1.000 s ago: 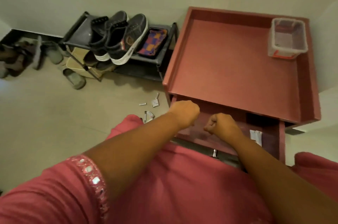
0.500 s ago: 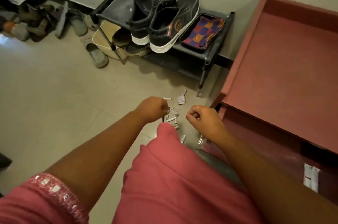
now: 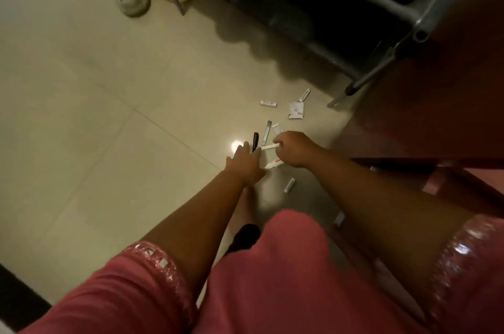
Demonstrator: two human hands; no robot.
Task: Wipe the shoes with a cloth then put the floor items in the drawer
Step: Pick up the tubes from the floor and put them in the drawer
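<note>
The left hand (image 3: 242, 161) lies with fingers spread by the black stick (image 3: 255, 142) while the right hand (image 3: 293, 148) pinches a white tube (image 3: 270, 146) on the floor (image 3: 109, 115); scattered neighbours could be knocked further away.

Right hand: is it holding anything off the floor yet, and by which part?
Yes. The right hand pinches a thin white stick by its right end; the rest juts out left. The left hand holds nothing.
</note>
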